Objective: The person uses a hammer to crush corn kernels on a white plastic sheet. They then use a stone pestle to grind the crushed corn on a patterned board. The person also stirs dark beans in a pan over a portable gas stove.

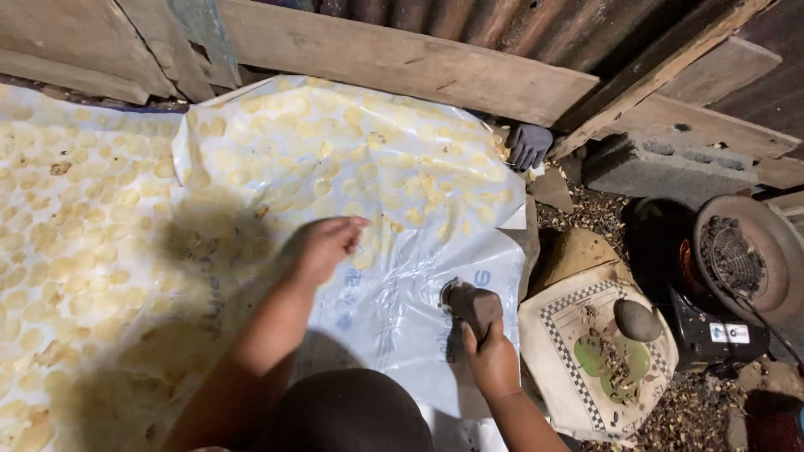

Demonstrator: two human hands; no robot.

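At the far left, a clear plastic sheet point(59, 251) lay flat on the ground, covered edge to edge with thin, pale yellow round slices point(50, 209) set out in loose rows. Overlapping it toward the middle lay a second, whiter plastic sheet point(394, 310), crumpled and bearing more of the same slices across its upper half, while its lower part was bare. The left hand point(322, 247) reached out over this sheet, palm down, fingers loosely spread and bent, touching or hovering just above the slices near the boundary of the bare part; whether it pinched a slice could not be told. Just right of it, the right hand point(492, 362) was wrapped tightly around the lower end of a dark brown stone point(471, 305). The stone's long axis ran from the fist up and to the left, its blunt free end pointing toward the left hand and sitting over the bare plastic. Further right, a woven sack point(557, 351) with a chequered print lay on the ground, holding a smooth grey pebble point(636, 320) and a scatter of dark husks point(607, 356). At the far right stood a small dark electric fan point(737, 259) on littered earth. Behind everything ran rough wooden planks point(402, 59), a grey concrete block point(653, 167) and rusted corrugated metal point(519, 21), with a dark glove point(529, 144) lying at the sheet's upper corner.
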